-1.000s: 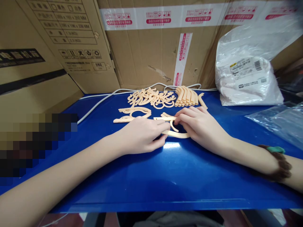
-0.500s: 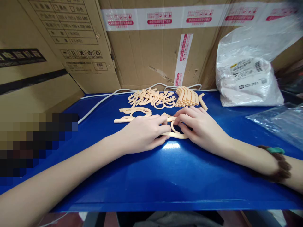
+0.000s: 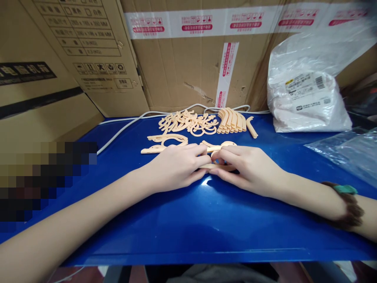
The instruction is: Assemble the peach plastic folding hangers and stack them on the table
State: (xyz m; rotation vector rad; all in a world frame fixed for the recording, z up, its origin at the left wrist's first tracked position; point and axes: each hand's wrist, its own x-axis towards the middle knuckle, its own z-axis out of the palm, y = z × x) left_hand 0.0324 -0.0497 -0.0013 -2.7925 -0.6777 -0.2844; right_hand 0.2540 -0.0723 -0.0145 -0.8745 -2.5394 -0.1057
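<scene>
head view | curved peach plastic piece (image 3: pixel 219 166) being pinched by left hand (image 3: pixel 176 167) and right hand (image 3: pixel 247 169) | blue tabletop (image 3: pixel 206 220) being leaned on

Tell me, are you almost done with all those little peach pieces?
Partly. A neat row of curved pieces already stands at the back. Both hands, left hand and right hand, pinch one curved piece together. A loose pile waits unsorted.
</scene>
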